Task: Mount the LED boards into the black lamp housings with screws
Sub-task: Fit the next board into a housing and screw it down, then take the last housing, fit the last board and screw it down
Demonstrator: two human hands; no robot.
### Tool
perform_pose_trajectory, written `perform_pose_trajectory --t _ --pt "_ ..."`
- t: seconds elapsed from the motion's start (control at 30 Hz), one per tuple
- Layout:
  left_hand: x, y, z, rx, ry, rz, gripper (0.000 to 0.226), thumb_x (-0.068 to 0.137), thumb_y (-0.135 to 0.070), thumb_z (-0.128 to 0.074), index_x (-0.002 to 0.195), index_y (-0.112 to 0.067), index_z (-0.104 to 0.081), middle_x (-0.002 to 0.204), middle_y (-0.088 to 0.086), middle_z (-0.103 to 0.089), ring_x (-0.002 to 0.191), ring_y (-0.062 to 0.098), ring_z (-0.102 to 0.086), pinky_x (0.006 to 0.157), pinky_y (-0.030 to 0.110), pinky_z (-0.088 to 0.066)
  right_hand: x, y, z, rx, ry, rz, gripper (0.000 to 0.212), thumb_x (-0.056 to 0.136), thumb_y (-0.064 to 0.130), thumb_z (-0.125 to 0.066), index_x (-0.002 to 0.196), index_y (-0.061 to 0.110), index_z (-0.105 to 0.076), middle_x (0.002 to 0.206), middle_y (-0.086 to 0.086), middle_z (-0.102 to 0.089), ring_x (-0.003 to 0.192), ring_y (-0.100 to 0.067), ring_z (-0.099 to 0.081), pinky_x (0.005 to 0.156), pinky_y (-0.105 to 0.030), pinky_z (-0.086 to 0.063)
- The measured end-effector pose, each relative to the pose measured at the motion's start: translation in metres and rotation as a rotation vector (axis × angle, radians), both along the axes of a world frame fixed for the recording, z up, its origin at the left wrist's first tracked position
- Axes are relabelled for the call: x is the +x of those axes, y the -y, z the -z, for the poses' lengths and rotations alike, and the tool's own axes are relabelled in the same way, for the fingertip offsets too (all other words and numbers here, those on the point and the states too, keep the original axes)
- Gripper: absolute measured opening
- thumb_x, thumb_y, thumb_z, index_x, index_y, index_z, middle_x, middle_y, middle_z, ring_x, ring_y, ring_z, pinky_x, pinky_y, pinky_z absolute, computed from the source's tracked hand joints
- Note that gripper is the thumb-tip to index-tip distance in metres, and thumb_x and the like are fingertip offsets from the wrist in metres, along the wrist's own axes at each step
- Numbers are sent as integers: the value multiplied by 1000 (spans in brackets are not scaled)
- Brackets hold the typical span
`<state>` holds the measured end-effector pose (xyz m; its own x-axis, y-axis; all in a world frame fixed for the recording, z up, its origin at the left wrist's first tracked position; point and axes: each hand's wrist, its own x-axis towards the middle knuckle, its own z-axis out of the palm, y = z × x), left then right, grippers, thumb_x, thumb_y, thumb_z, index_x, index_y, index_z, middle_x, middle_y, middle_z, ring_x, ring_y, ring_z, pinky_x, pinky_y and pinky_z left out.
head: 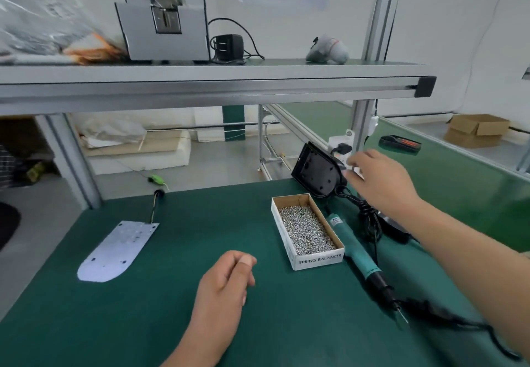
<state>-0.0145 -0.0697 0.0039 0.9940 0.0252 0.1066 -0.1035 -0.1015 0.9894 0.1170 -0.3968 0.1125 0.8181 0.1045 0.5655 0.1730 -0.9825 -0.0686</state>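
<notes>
Left hand (226, 277) loosely curled, empty; right hand (381, 180) apparently grips matte black housing (315, 171).

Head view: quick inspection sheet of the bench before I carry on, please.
Surface: green mat covers the bench.
Job's things: LED board lies flat at left; black lamp housing tilted up at back; screw box open, full; electric screwdriver beside it.
Clutter: dark case on the far bench.
Grippers: left hand loosely curled, holds nothing; right hand grips the housing's edge.
Cables: coiled black cord below the housing; screwdriver cord trails right.
Surroundings: shelf overhead carrying grey machine; cardboard box far right.
</notes>
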Motion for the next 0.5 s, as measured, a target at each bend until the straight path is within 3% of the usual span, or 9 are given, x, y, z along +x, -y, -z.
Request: perform_pose_trajectory --t 0.1,0.2,0.3,0.4,0.5 --pt "2 -2 2 -24 -4 8 41 83 -64 -55 91 -27 -70 80 9 -66 58 17 -43 56 32 -40 61 -37 -10 -136 -6 28 39 99 40 -64 127 13 -62 122 -12 -62 109 -35 -62 77 -47 -60" --pt "4 -3 6 17 2 -2 39 84 -65 -53 97 -32 -69 75 -2 -66 58 11 -45 56 27 -42 103 -55 -16 -257 -126 146 51 96 47 -68 129 11 -54 128 -15 -55 119 -37 -56 85 -50 -57" --pt "4 -2 7 47 19 -2 35 84 -62 -53 100 -35 -68 70 -8 -61 57 6 -46 54 21 -42 124 -51 -6 -330 -243 166 26 96 25 -69 108 10 -52 108 -12 -51 101 -34 -56 80 -50 -59" --pt "5 0 6 23 15 -10 28 83 -57 -57 97 -36 -69 68 -11 -58 57 6 -45 54 21 -41 132 -42 5 -378 -247 163 12 93 1 -57 95 8 -49 87 -7 -40 78 -29 -50 68 -48 -58" --pt "4 1 5 15 5 -7 24 82 -54 -58 95 -37 -69 67 -14 -56 56 4 -44 54 20 -41 135 -38 8 -432 -210 185 9 94 -1 -52 92 7 -51 83 -7 -40 72 -27 -49 61 -43 -55"
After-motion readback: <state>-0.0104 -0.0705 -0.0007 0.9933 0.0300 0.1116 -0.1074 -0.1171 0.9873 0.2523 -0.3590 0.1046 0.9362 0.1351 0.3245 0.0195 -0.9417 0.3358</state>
